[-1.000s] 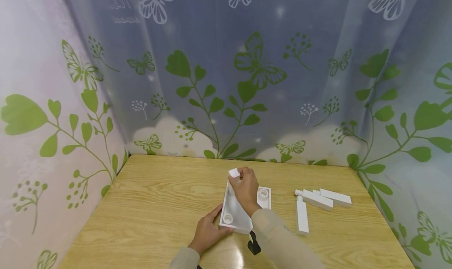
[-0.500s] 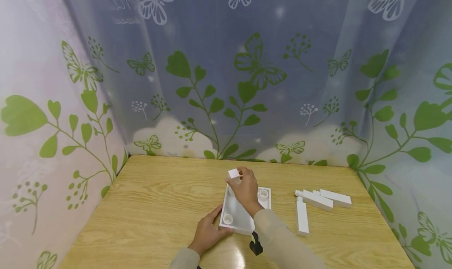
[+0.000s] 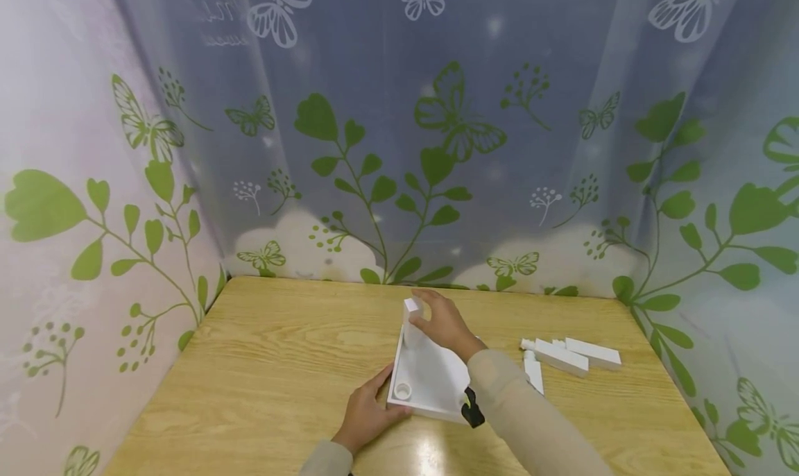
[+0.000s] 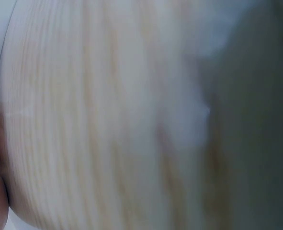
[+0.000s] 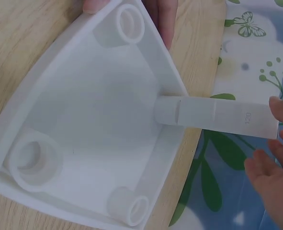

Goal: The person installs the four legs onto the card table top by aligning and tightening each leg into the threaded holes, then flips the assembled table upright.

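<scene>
A white tabletop (image 3: 431, 382) with a raised rim lies underside up, round sockets in its corners. My left hand (image 3: 368, 413) grips its near left corner, fingers on the left side and thumb on the front. In the far left corner a square white leg (image 3: 412, 332) stands upright, its round end in the socket. My right hand (image 3: 444, 322) pinches the leg's top between thumb and fingertips. The right wrist view shows the other sockets (image 5: 36, 160) and the thumb and index fingertip at the leg's end, marked 120. The left wrist view is mostly blurred wood.
Several loose white legs (image 3: 562, 357) with round ends lie on the wooden table (image 3: 262, 365) to the right, one partly behind the right sleeve (image 3: 524, 406). A printed curtain (image 3: 399, 150) closes off the back and sides. From the right wrist hangs a black buckle (image 3: 472, 408).
My right hand has shifted right and turned around the leg, uncovering more of its length. The leg's top face looks turned. The left hand and tabletop have stayed in place.
</scene>
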Available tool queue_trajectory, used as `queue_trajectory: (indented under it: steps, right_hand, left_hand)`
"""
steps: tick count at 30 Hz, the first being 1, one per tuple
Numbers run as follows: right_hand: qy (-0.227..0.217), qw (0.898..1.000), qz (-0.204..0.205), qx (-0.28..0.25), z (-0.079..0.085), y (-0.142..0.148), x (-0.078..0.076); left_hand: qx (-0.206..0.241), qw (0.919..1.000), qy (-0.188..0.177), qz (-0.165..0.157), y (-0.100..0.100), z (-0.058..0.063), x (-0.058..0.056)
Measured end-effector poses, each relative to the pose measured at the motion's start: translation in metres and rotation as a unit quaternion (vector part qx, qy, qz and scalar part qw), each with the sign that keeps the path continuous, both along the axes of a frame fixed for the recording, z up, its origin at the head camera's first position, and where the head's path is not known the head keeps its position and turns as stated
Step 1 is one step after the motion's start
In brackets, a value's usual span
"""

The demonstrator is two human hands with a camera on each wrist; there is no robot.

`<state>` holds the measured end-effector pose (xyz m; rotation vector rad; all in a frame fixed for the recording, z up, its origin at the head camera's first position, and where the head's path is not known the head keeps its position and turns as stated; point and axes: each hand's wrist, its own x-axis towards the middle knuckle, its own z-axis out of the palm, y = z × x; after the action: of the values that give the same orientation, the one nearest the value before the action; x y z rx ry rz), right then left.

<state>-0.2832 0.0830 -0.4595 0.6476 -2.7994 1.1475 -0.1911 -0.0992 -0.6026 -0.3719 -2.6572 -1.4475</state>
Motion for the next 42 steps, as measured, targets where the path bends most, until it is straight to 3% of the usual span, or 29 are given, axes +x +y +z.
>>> queue_trajectory:
  steps: [8, 15, 25, 36, 42]
  right_hand:
    - [0.007, 1.0, 0.007, -0.011, -0.002, -0.001, -0.001]
    - [0.025, 0.998, -0.046, -0.025, -0.009, -0.003, 0.002]
    - [0.052, 0.994, -0.09, -0.038, -0.017, -0.01, 0.004]
    - [0.051, 0.979, -0.192, -0.055, -0.024, -0.023, 0.007]
    - [0.05, 0.974, -0.214, -0.063, -0.025, -0.028, 0.008]
  left_hand:
    - [-0.003, 1.0, -0.002, 0.002, 0.001, 0.001, 0.001]
    - [-0.002, 1.0, 0.0, 0.0, 0.001, 0.001, 0.001]
    - [0.0, 1.0, 0.0, 0.004, 0.001, 0.0, 0.0]
    - [0.0, 0.9999, 0.005, 0.014, 0.001, 0.0, 0.001]
    - [-0.008, 0.9998, 0.009, 0.016, 0.001, 0.0, 0.0]
